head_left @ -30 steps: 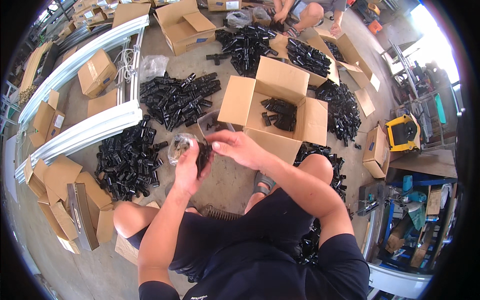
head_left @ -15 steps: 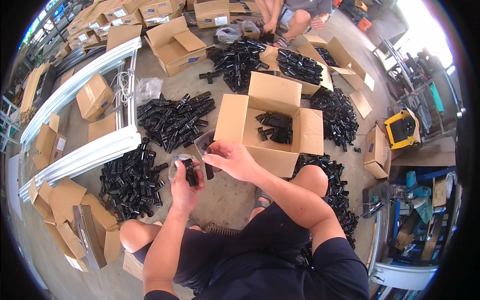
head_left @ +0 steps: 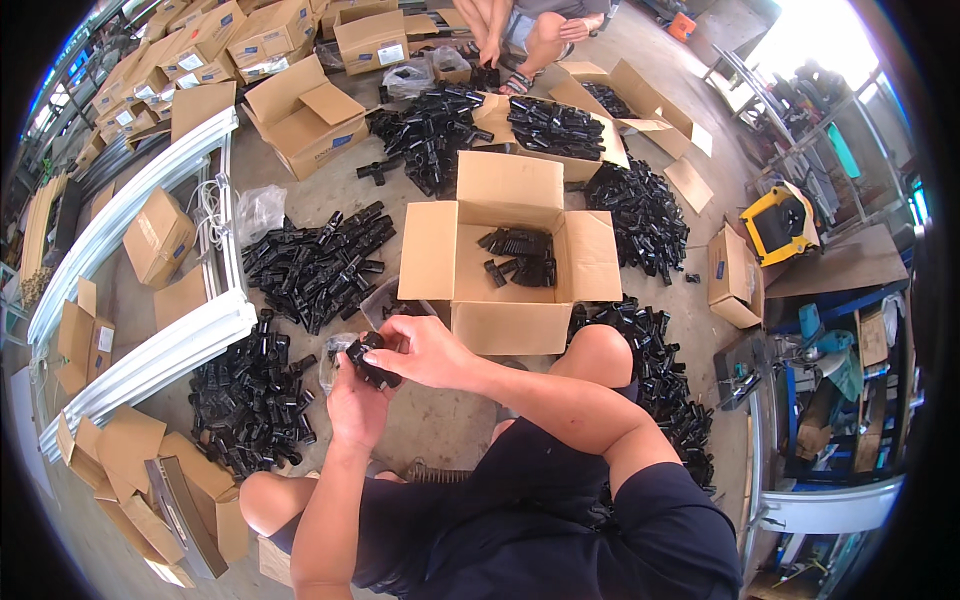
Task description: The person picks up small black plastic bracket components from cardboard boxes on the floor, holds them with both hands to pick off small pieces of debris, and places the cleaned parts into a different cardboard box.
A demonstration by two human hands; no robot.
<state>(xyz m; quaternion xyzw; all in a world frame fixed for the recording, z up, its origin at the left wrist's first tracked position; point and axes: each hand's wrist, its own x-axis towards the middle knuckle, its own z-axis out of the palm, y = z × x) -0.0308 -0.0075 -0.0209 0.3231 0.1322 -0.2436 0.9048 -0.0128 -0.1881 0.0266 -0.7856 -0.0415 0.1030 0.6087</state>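
Note:
Both my hands meet over the floor in front of my knees. My left hand [head_left: 358, 408] is closed round a black plastic pipe fitting [head_left: 370, 362]. From the right, my right hand [head_left: 432, 350] grips the upper part of the same black piece with bent fingers; whether there are one or two parts is hard to make out. Beside the left fingers lies a crumpled clear plastic bag [head_left: 332, 365]. Another clear bag [head_left: 385, 303] with small dark parts sits just beyond the right hand. Past my hands stands an open cardboard box [head_left: 508, 325] with several black fittings [head_left: 530, 258] inside.
Heaps of black fittings lie at left [head_left: 250, 400], far left [head_left: 325, 260] and right [head_left: 645, 370]. White metal rails [head_left: 150, 370] cross the left side. A seated person [head_left: 545, 45] handles parts at the back. A yellow machine [head_left: 780, 230] and shelving [head_left: 850, 390] stand at right.
My right hand has moved left and down onto the black fitting in my left hand. The whole view has shifted, so the boxes and heaps appear farther left.

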